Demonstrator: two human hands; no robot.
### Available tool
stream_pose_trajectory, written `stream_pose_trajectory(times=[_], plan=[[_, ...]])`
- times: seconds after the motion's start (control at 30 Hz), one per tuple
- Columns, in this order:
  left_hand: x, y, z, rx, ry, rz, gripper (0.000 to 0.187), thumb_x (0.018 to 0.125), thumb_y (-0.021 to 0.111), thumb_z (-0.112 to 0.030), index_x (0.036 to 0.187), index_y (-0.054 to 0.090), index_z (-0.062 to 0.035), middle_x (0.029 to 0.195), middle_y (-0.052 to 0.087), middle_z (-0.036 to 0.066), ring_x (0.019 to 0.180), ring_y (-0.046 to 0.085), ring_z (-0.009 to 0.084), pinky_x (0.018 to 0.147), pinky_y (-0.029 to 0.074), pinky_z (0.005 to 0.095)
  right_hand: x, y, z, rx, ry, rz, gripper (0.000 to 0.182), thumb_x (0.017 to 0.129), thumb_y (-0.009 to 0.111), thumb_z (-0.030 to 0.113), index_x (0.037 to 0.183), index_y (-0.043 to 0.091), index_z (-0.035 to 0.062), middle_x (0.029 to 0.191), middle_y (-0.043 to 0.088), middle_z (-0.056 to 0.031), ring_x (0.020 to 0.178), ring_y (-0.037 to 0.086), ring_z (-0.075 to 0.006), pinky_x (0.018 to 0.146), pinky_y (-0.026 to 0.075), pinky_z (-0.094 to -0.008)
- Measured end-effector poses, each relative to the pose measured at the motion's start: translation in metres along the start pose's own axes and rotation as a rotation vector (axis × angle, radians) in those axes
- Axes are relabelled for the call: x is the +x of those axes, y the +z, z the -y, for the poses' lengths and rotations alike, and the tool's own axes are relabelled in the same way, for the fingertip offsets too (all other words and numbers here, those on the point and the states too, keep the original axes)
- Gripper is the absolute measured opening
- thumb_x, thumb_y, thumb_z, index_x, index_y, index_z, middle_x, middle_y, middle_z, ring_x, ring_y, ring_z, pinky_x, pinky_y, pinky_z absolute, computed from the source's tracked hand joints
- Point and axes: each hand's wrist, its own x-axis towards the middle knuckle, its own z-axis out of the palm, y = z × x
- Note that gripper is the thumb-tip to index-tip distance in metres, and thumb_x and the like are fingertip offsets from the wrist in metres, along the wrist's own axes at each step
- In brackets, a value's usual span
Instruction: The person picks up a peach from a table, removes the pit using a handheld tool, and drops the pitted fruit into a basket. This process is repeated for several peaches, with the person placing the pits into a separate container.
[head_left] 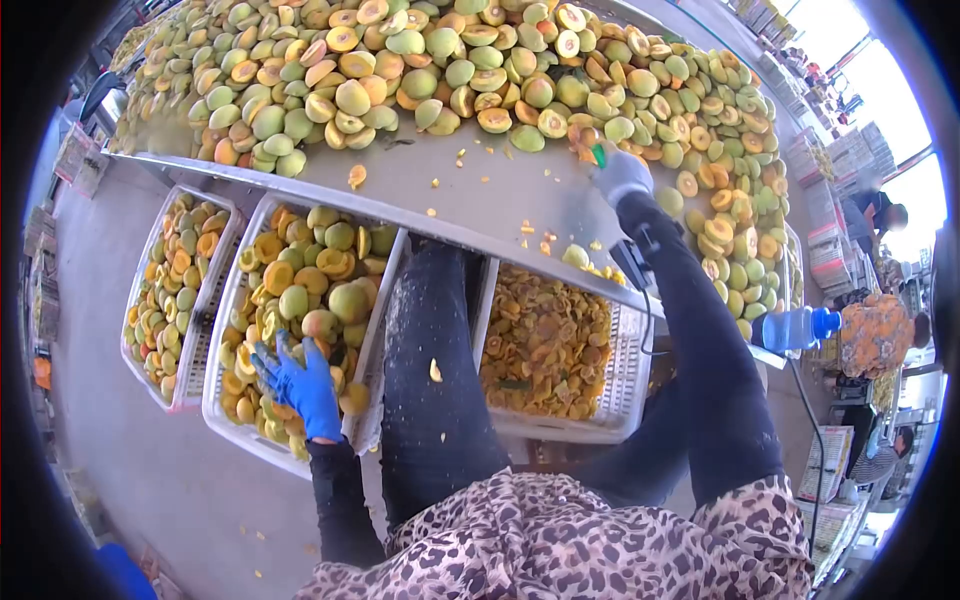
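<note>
My left hand (pixel 298 385), in a blue glove, lies with its fingers spread over the halved fruit (pixel 322 275) in the middle white crate (pixel 215 375). In a pale grey glove, my right hand (pixel 625 175) is closed round a small green object (pixel 600 155) above the metal table (pixel 480 185). Just beyond it sits an orange-brown piece of fruit (pixel 582 140), beside the heaped fruit halves. Whether the green object touches that piece is unclear.
A second crate (pixel 150 390) of fruit stands at the left. Trimmings (pixel 545 340) fill a crate (pixel 625 370) between my legs. A water bottle (pixel 790 330) lies at the table's right corner. Other people (pixel 875 215) are at the far right.
</note>
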Motion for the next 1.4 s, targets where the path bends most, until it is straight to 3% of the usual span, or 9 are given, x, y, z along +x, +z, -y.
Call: stream_pose_trajectory(times=[0.23,0.37,0.5,0.63,0.7,0.83,1.03,1.17,1.4], plan=[[0.03,-0.027,-0.058,-0.686,0.165,-0.018,0.025,0.089,0.056,-0.01,0.111,0.063,-0.0016,0.127,0.053,0.018,0.123,0.044,0.0323,0.104,0.033,0.0422,0.017,-0.011,0.028,-0.024,0.02,0.296,0.04,0.08,0.065,0.037,0.108,0.061,0.0088,0.092,0.068,-0.013,0.079,0.066,-0.0298,0.069,0.051,-0.0404],[0.032,-0.046,-0.122,-1.15,0.206,0.111,0.023,0.092,0.051,-0.006,0.111,0.061,0.0011,0.117,0.059,0.013,0.112,0.053,0.0242,0.098,0.04,0.0362,-0.07,-0.103,0.048,0.746,0.043,0.569,0.032,0.08,0.068,0.02,0.108,0.061,0.0045,0.093,0.07,-0.0062,0.075,0.062,-0.0075,0.058,0.045,-0.0174],[0.018,-0.07,-0.172,-1.399,0.11,0.268,0.024,0.092,0.049,-0.001,0.114,0.058,0.0039,0.114,0.06,0.011,0.108,0.055,0.0178,0.096,0.042,0.031,-0.153,-0.128,0.038,0.791,-0.187,0.82,0.033,0.084,0.069,0.023,0.111,0.062,0.0069,0.103,0.068,-0.0062,0.088,0.061,-0.007,0.067,0.05,-0.0227],[0.004,-0.062,-0.189,-1.536,0.114,0.353,0.025,0.092,0.049,-0.001,0.116,0.057,0.0046,0.114,0.061,0.01,0.106,0.056,0.015,0.095,0.042,0.0274,-0.139,-0.107,0.016,0.629,-0.116,0.599,0.034,0.085,0.068,0.024,0.112,0.061,0.0053,0.089,0.069,-0.0053,0.072,0.062,-0.0111,0.066,0.05,-0.0272],[-0.002,-0.069,-0.191,-1.582,0.049,0.421,0.025,0.094,0.049,-0.002,0.117,0.057,0.0044,0.114,0.061,0.01,0.105,0.056,0.014,0.094,0.043,0.0266,-0.081,-0.071,-0.012,-0.001,0.038,0.286,0.035,0.084,0.062,0.037,0.106,0.061,0.01,0.078,0.065,-0.0199,0.078,0.064,-0.037,0.071,0.051,-0.0457],[-0.009,-0.07,-0.192,-1.567,0.008,0.525,0.027,0.095,0.048,-0.005,0.118,0.057,0.0043,0.113,0.062,0.01,0.104,0.058,0.0153,0.093,0.044,0.0285,-0.002,-0.011,-0.046,-0.101,0.153,0.065,0.043,0.077,0.067,0.037,0.111,0.06,0.0109,0.112,0.06,-0.0193,0.102,0.06,-0.0348,0.081,0.05,-0.0433],[-0.02,-0.07,-0.205,-2.021,-0.101,0.903,0.036,0.095,0.05,-0.016,0.126,0.05,0.0026,0.123,0.056,0.013,0.109,0.056,0.0204,0.096,0.044,0.0341,-0.007,-0.027,0.0,-0.057,-0.102,0.524,0.052,0.079,0.066,0.041,0.115,0.055,0.0047,0.093,0.066,-0.0159,0.087,0.065,-0.0323,0.078,0.051,-0.039],[-0.053,-0.066,-0.231,-2.247,-0.294,1.332,0.037,0.097,0.046,-0.026,0.127,0.049,-0.0038,0.126,0.054,0.008,0.115,0.052,0.0196,0.099,0.041,0.0366,-0.128,-0.094,0.08,0.545,-0.377,0.209,0.046,0.08,0.07,0.034,0.113,0.054,0.0045,0.088,0.064,-0.018,0.084,0.064,-0.0343,0.076,0.05,-0.0375],[-0.074,-0.086,-0.228,-2.143,-0.63,1.209,0.037,0.098,0.036,-0.028,0.12,0.052,-0.0025,0.099,0.063,0.01,0.086,0.06,0.0206,0.073,0.05,0.0313,-0.247,-0.119,0.083,0.474,-0.311,-0.15,0.026,0.09,0.058,0.031,0.087,0.054,0.0053,0.068,0.059,-0.0162,0.063,0.06,-0.0345,0.052,0.046,-0.0423]])
